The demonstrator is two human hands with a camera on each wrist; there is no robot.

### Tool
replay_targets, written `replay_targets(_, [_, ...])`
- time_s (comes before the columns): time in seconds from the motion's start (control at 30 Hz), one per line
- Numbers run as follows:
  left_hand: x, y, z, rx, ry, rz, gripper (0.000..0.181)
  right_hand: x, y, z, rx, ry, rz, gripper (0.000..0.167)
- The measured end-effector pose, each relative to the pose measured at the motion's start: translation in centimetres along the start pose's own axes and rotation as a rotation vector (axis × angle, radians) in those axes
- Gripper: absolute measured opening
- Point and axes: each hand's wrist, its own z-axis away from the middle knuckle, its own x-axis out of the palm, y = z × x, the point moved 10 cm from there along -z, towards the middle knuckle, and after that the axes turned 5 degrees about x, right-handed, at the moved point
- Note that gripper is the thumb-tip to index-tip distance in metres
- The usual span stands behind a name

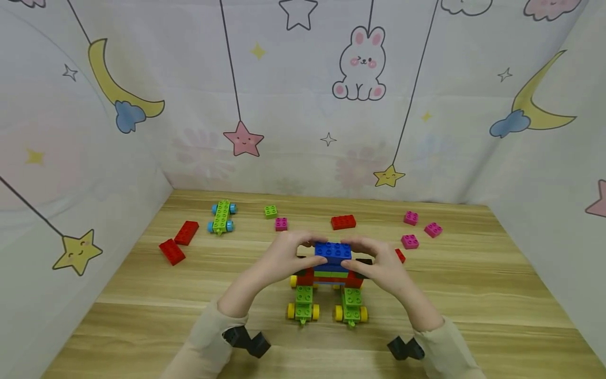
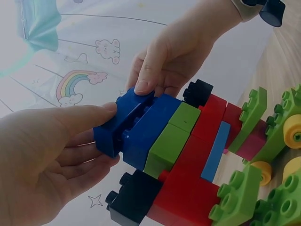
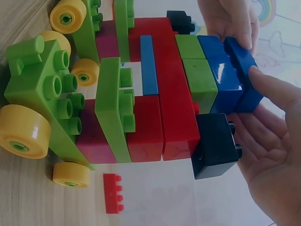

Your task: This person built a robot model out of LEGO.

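Both hands hold a blue brick at its two short ends, thumbs on the near side. My left hand grips its left end, and my right hand its right end. In the left wrist view that brick sits slightly tilted on a second blue brick, a thin gap showing between them. Below come green bricks, long red bricks and a black brick on each side. Green wheeled bases with yellow wheels carry this build.
Loose red bricks lie left, near a green car base with blue wheels. Behind the build are a small green brick, a pink brick and a red brick. Pink bricks lie right. A patterned cloth hangs behind.
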Motion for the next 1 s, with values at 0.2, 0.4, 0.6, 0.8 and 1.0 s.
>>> replay_targets(0.2, [0.13,0.01,0.07,0.010,-0.003,0.007,0.036,0.06,-0.05,0.00,-0.003,-0.004,0.000,0.039])
replay_targets(0.4, [0.25,0.12,0.14,0.013,-0.011,0.001,0.036,0.00,-0.23,0.06,-0.011,-0.002,0.009,0.040])
replay_targets(0.6, [0.53,-0.02,0.16,0.008,-0.018,0.001,0.035,0.01,-0.44,0.23,-0.027,-0.009,0.012,0.040])
replay_targets(0.8, [0.56,-0.16,0.29,-0.012,-0.007,0.006,0.036,0.07,-0.43,0.17,-0.023,-0.009,0.040,0.040])
replay_targets(1.0, [0.62,-0.33,0.34,-0.036,-0.001,0.020,0.037,0.06,-0.36,0.06,-0.007,-0.019,0.045,0.040])
